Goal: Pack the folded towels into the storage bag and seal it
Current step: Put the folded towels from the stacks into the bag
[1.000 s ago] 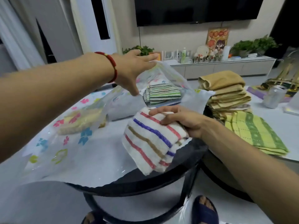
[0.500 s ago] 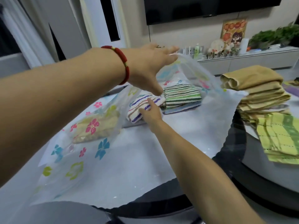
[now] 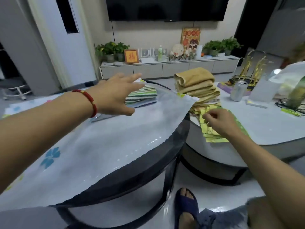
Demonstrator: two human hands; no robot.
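At frame centre the left hand (image 3: 115, 95), fingers spread, lifted the storage bag (image 3: 132, 129) mouth over a striped towel (image 3: 142, 96). Right of centre, the right hand (image 3: 219, 123) pinched the green towel (image 3: 214, 136); it could unfold.

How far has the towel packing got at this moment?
Done: a green striped folded towel lies inside the clear flower-printed storage bag. In hand: the left hand lifts the bag's mouth while the right hand takes hold of the yellow-green checked towel. Left: the stack of tan folded towels is unpacked and the bag is unsealed.
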